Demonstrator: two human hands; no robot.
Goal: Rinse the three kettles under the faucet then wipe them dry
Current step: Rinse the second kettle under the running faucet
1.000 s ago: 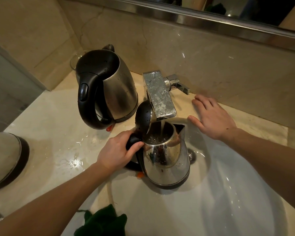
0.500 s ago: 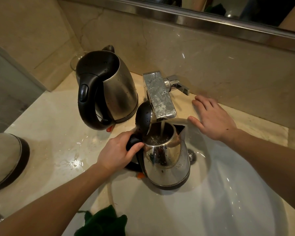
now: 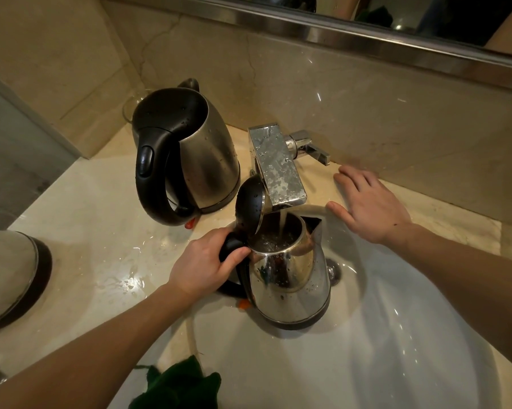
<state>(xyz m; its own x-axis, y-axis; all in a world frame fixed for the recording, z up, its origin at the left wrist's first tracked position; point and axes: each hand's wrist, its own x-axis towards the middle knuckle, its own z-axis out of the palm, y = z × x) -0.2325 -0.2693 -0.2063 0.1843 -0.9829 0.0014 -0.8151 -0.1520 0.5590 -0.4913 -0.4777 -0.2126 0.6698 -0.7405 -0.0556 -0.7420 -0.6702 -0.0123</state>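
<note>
Under the running faucet [image 3: 278,169], over the sink [image 3: 396,335], the open-lidded kettle [image 3: 287,278] is gripped by its handle in the left hand [image 3: 203,265] so that water fills it, while the right hand [image 3: 370,208] is laid flat-fingered on the counter [image 3: 95,231], seemingly for support.

Left kettle [image 3: 9,276]: cut off by the left edge; top and handle unseen.
Cloth [image 3: 178,385]: cut off by the near edge.
Handle [image 3: 231,252]: largely covered by the left hand [image 3: 201,264].
Glass [image 3: 129,106]: mostly hidden behind the far kettle [image 3: 195,160].
Drain [image 3: 334,271]: partly hidden by the near kettle [image 3: 287,278].
Mirror [image 3: 396,13]: cut off by the far edge.
</note>
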